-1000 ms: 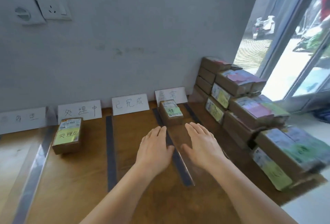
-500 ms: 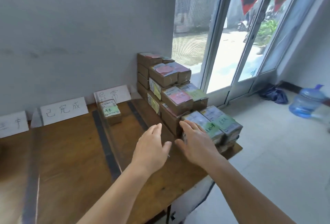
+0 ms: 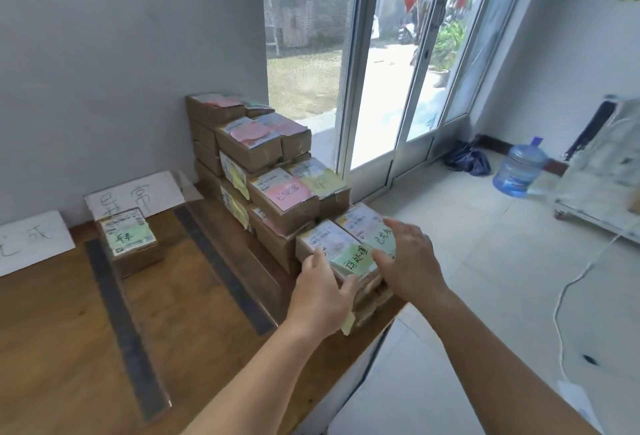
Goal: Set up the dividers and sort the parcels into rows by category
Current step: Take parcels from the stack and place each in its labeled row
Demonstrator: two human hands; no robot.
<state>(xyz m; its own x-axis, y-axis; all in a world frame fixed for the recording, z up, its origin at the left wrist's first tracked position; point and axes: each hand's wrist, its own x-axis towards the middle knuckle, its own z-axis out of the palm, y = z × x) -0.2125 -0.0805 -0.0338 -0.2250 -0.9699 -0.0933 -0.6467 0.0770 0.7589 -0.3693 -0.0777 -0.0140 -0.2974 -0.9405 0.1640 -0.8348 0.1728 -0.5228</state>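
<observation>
- Two bare hands reach to the nearest parcel (image 3: 341,249) of the stack (image 3: 263,171) at the right end of the wooden table (image 3: 62,348).
- Left hand (image 3: 320,299): its fingers (image 3: 317,263) are loosely spread and lie against the parcel's near left edge, with the thumb along the front corner; a full grip cannot be confirmed.
- Right hand (image 3: 408,265): its fingers (image 3: 407,230) are spread and lie flat over the parcel's right side and the neighbouring parcel top, the thumb pointing at the green note (image 3: 355,263).
- That green note, with handwriting, sits between the two thumbs on the parcel's top.
- Beyond the fingertips the stack rises in steps toward the wall, several boxes topped with pink or green notes.
- Left of the left hand, well apart, two dark divider strips (image 3: 221,268) (image 3: 121,323) lie on the table.
- Between those strips, beyond the fingers and near the wall, a single parcel with a green note (image 3: 130,240) stands in front of a white handwritten label card (image 3: 135,194).
- Another label card (image 3: 31,240) stands further left.
- Right of the right hand, on the tiled floor, a blue water jug (image 3: 519,171) stands near the glass doors (image 3: 398,71).
</observation>
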